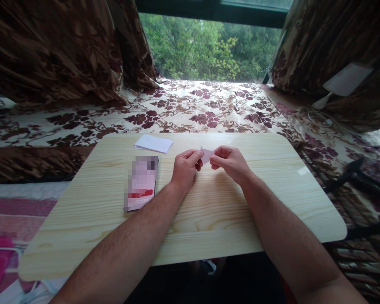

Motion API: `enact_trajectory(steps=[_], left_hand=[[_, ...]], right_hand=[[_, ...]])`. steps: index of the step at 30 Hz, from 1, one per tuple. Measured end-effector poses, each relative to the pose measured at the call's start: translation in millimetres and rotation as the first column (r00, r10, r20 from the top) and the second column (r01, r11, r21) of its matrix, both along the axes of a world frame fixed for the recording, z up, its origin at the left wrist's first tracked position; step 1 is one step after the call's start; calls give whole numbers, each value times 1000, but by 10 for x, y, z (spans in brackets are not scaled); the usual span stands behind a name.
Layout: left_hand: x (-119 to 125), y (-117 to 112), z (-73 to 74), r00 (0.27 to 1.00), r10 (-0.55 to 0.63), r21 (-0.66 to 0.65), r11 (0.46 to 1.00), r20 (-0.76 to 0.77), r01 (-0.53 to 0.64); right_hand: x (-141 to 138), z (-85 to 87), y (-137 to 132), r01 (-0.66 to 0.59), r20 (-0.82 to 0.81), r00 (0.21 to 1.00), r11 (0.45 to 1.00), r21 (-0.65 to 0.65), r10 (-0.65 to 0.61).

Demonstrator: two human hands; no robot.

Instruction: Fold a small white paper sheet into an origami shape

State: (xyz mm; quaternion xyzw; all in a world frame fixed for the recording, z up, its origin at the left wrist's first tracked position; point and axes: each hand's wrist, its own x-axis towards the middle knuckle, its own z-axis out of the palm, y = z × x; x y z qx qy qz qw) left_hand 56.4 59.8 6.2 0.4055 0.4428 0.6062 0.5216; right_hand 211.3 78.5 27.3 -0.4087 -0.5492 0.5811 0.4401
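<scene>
Between my two hands is a small folded piece of white paper [207, 155], held up above the table. My left hand [186, 168] pinches its left side between thumb and fingers. At the paper's right side, my right hand [228, 161] is closed in a similar pinch. A pointed corner sticks up near my left thumb. The finer folds are too small to make out. To the left of my left hand lies a phone [142, 181] with a lit, partly blurred screen. Behind the phone rests a small stack of white paper sheets [153, 143].
The light wooden table [209, 228] has rounded corners. Beyond it is a ledge with floral cloth [205, 105] below a window. A white lamp [346, 80] stands at the right, its cable [319, 119] coiled. Brown curtains [66, 46] hang at both sides. Pink bedding [15, 215] is at left.
</scene>
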Motion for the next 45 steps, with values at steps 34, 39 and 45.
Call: enact_trajectory(steps=[34,39,45], left_hand=[[49,-65,14,994,-38,-13,999,-107,37],[44,-54,-1,986,-41,32,998,-159,46],[46,-33,6,993,56,76,996,-104,-48]], right_hand=[[8,-32,27,168,85,978,964,208,-189],[-10,-28,4,198,111,965,940,277,-236],[-10,-22,-13,206,151,952,923,325,-266]])
